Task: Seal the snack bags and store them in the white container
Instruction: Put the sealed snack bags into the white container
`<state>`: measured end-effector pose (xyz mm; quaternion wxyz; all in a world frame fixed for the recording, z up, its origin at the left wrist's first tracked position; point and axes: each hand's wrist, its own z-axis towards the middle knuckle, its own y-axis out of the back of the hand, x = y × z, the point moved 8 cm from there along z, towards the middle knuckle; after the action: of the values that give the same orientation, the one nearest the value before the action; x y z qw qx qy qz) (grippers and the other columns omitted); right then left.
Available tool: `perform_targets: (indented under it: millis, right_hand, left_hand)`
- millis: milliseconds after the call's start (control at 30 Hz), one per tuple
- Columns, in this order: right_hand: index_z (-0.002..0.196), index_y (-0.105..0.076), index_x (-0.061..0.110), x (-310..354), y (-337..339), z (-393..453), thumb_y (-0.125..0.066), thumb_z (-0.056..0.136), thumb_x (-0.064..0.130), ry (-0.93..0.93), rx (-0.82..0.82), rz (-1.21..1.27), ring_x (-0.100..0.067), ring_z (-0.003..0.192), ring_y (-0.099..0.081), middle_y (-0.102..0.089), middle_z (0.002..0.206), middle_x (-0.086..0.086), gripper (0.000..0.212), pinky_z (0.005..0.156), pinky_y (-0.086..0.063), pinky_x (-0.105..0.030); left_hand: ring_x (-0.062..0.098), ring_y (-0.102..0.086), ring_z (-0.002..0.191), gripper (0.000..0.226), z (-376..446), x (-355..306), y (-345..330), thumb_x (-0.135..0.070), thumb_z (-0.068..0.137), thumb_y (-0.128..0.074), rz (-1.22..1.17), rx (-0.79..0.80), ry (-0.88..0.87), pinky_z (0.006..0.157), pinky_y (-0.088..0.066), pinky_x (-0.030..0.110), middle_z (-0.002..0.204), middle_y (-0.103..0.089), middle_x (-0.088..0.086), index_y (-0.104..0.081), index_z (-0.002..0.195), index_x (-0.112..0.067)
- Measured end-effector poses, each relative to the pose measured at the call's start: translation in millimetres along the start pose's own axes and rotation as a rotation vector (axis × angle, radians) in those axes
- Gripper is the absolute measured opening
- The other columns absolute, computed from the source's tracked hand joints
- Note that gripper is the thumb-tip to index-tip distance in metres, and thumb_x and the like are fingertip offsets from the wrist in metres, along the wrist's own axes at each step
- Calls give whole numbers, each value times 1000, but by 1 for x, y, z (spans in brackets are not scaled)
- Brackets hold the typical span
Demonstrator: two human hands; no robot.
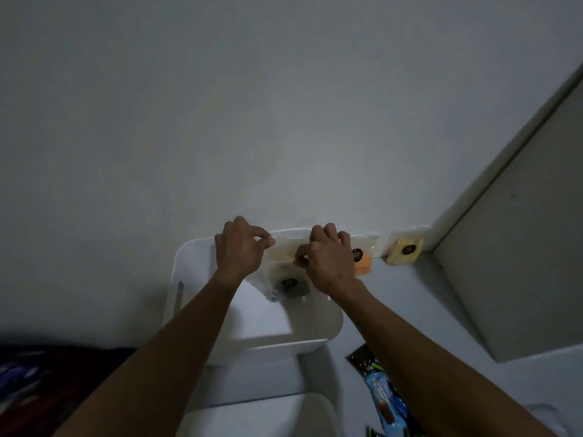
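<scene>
Overhead, a plain grey wall (284, 105) filled most of the view. Below it, a pale counter (410, 310) carried the white container (195, 257), open-topped, set against the wall. A white lid (262, 414) lay nearer the camera. Both hands were held over the container's far side, gripping a clear snack bag (288, 279) with a dark round label along its top edge. Left hand (241, 247) pinched the strip at the left end; right hand (328, 258) pinched it nearer the middle. Two more clear bags stood against the wall: an orange-filled bag (364, 260) just beside the container, a yellow-filled bag (405, 249) farther right. Blue wrapped snacks (383, 395) lay at lower right.
</scene>
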<state>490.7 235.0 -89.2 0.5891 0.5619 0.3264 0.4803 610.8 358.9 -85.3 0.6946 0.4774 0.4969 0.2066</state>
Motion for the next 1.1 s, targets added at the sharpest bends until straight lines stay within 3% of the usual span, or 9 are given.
perform_targets:
  millis: [167, 300, 633, 900, 1100]
  right_hand:
    - [92, -78, 30, -11, -27, 5, -65, 86, 39, -80, -58, -53, -23, 98, -45, -56, 92, 2, 17, 84, -35, -40]
    - [85, -78, 30, -16, -32, 13, -67, 83, 37, -120, -136, -71, -24, 93, -44, -54, 85, 3, 13, 81, -28, -39]
    - [93, -75, 23, -24, -36, 21, -71, 82, 39, -150, -138, -66, -27, 98, -48, -59, 93, -1, 20, 82, -35, -42]
    - [104, -73, 21, -27, 1, 0, -74, 81, 39, -242, -122, -13, -27, 105, -47, -61, 102, -2, 30, 84, -35, -41]
    - [116, -69, 24, -31, 70, -43, -73, 85, 36, -318, -172, 156, -26, 116, -47, -62, 117, -3, 34, 90, -37, -41]
  left_hand:
    - [26, -55, 99, 17, 5, 13, -26, -46, 83, -71, 29, 15, 41, 85, -42, 41, 94, -57, 1, -78, 89, -32]
    - [28, -55, 102, 15, 9, 18, -39, -45, 86, -68, -3, 25, 80, 89, -40, 42, 97, -57, 2, -77, 90, -34]
    - [26, -63, 97, 29, 7, 22, -40, -51, 80, -71, -158, -47, 85, 88, -50, 46, 99, -64, 3, -76, 98, -30]
    - [23, -63, 91, 35, -16, 6, 6, -48, 79, -73, -217, -148, 9, 87, -51, 43, 101, -63, 6, -74, 107, -27]
    - [22, -60, 90, 34, -62, -14, 66, -45, 81, -74, -298, -205, -25, 85, -50, 39, 99, -62, 9, -74, 106, -23]
